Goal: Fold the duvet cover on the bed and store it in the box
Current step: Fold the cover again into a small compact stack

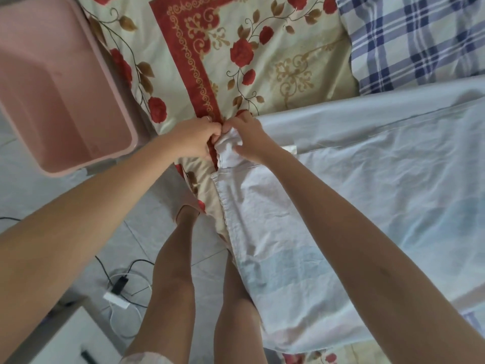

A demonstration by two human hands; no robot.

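Observation:
A pale blue-white duvet cover [367,179] lies spread over the right half of the bed, one edge hanging down over the bed's side by my legs. Its near-left corner is bunched up between my hands. My left hand [195,137] is closed on that corner from the left. My right hand [249,140] pinches the same bunched cloth from the right, fingers touching those of the left. An empty pink plastic box [60,101] stands at the left, beside the bed.
The bed carries a cream sheet [262,61] with red roses and a red band. A blue plaid pillow [420,40] lies at the top right. Cables and a charger [119,287] lie on the tiled floor, with a white cabinet [65,337] at the bottom left.

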